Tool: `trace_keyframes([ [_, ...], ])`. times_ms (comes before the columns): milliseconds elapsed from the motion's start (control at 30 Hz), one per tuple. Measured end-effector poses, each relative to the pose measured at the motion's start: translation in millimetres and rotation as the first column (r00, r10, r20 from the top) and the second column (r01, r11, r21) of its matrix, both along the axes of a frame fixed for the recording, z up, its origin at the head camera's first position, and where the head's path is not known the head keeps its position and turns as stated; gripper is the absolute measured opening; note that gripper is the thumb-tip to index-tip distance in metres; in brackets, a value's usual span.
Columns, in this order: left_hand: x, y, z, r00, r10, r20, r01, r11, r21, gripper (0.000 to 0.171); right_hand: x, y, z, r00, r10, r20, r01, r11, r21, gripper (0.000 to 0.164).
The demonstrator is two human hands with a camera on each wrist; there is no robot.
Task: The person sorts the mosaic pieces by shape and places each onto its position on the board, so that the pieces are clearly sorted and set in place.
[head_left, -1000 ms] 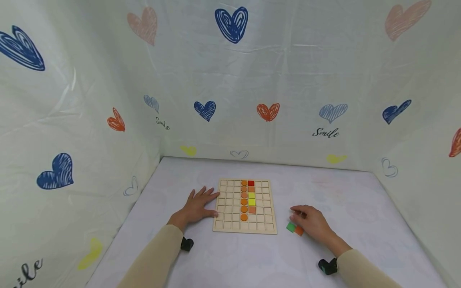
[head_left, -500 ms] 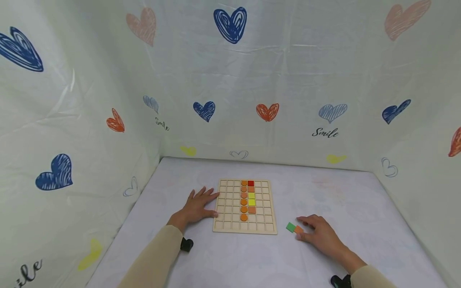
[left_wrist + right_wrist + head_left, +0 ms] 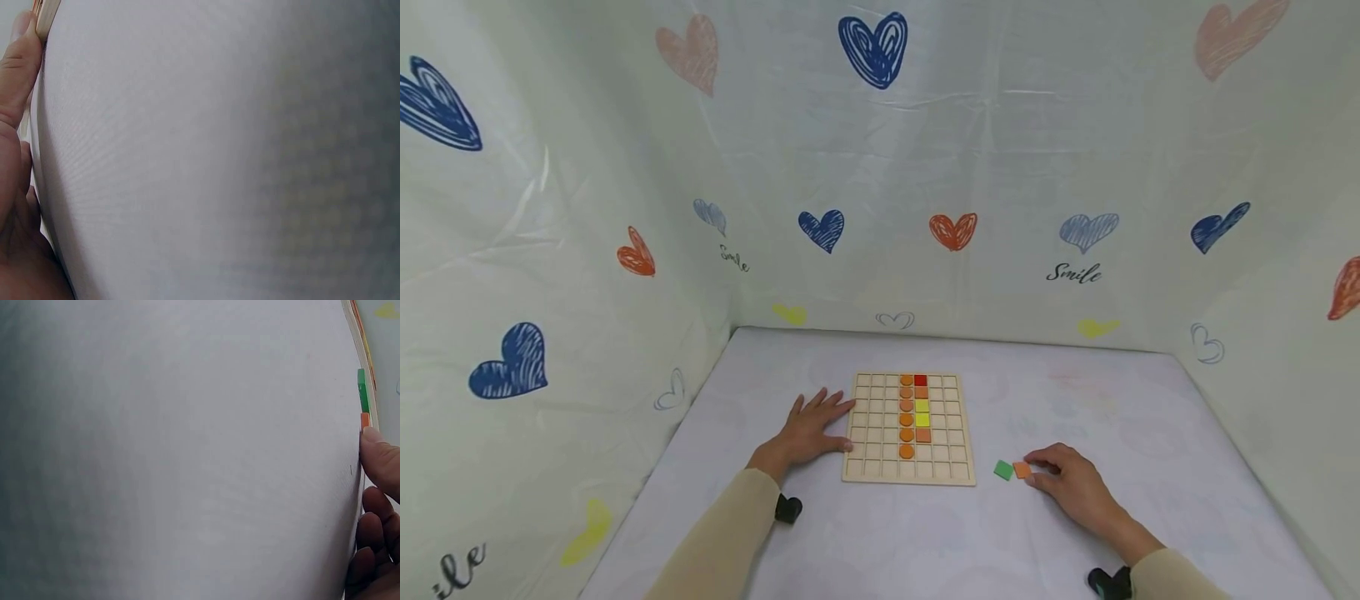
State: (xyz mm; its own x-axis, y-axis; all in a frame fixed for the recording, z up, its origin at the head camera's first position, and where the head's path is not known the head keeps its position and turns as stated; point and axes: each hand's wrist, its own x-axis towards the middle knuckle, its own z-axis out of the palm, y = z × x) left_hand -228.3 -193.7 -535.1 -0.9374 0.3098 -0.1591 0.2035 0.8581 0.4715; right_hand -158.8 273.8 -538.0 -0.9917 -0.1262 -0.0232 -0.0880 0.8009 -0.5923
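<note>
A wooden grid board (image 3: 875, 469) lies on the table in the head view. One column of it holds orange round pieces (image 3: 907, 419); the column to its right holds red, orange and yellow square tiles (image 3: 922, 407). My left hand (image 3: 805, 433) lies with spread fingers at the board's left edge, thumb and fingertips touching it. To the right of the board, my right hand (image 3: 1078, 492) pinches an orange square tile (image 3: 1022, 470) between thumb and finger. A green square tile (image 3: 1003, 470) lies just left of it. In the right wrist view the thumb (image 3: 382, 464) touches the orange tile (image 3: 365, 420).
A white cloth (image 3: 820, 354) covers the table. Curtains (image 3: 1000, 167) printed with hearts stand at the back and both sides. A black wrist device (image 3: 788, 509) sits by the left sleeve, another (image 3: 1109, 582) by the right sleeve.
My right hand has shifted right from over the tiles, opened its fingers beside the orange tile, then brought thumb and finger together on it. The left hand has stayed at the board.
</note>
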Motion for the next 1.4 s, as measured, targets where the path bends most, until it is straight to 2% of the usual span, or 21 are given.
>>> trace_keyframes([
  [267, 0.9, -0.8, -1.7, 1.000, 0.010, -0.003, -0.010, 1.000, 0.001, 0.086, -2.8, -0.1, -0.9, 1.000, 0.021, -0.007, -0.021, 1.000, -0.016, 0.024],
  [600, 0.9, -0.8, -4.3, 1.000, 0.006, -0.007, -0.006, 1.000, -0.001, 0.087, -10.1, 6.1, 7.5, 0.997, -0.069, 0.031, 0.073, 0.989, -0.131, 0.032],
  [767, 0.5, 0.5, -5.0, 1.000, 0.012, -0.001, -0.012, 1.000, 0.000, 0.087, -12.5, 9.9, 5.0, 0.993, -0.120, -0.008, 0.116, 0.972, -0.202, 0.031],
  [967, -0.2, 1.3, -5.8, 1.000, 0.014, -0.006, -0.014, 1.000, -0.010, 0.087, -15.0, 5.2, 2.1, 0.989, -0.138, -0.060, 0.122, 0.968, -0.218, 0.031],
  [1400, 0.5, 1.7, -1.6, 1.000, 0.010, -0.008, -0.010, 1.000, -0.006, 0.087, -21.5, -5.8, 7.3, 0.985, -0.157, -0.067, 0.134, 0.955, -0.265, 0.029],
])
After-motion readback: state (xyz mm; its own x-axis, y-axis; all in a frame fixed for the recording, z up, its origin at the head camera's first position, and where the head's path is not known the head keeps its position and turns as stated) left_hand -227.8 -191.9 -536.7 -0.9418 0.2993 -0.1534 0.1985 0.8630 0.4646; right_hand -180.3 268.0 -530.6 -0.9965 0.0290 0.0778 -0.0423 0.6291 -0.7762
